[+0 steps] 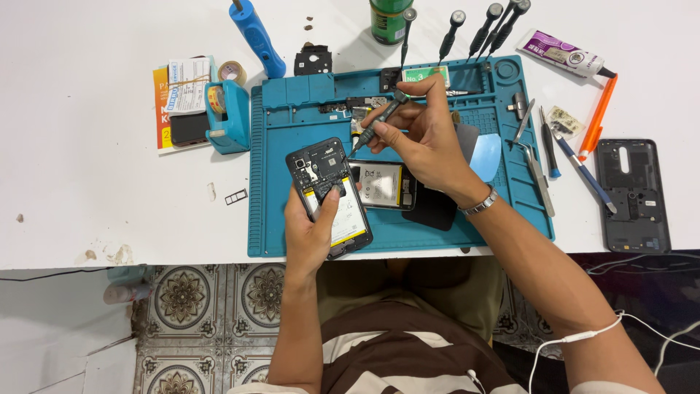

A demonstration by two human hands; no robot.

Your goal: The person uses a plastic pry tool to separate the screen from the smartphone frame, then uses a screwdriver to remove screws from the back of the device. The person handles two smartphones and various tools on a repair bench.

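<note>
Now: left hand (310,233) grips 1 opened phone (328,195); right hand (430,138) grips 1 screwdriver (379,120).

A teal repair mat (292,233) covers the middle of the white surface (87,190). A row of black precision screwdrivers (485,29) lies along its top edge, beside a green can (389,20). At the left stand a blue tape dispenser (227,117) and a blue handheld tool (257,36) (tilted). At the right lie a dark phone back cover (633,193), an orange pen (598,117), metal tweezers (538,174) and a white adhesive tube (563,52). A spare battery (385,184) rests on the mat.
</note>
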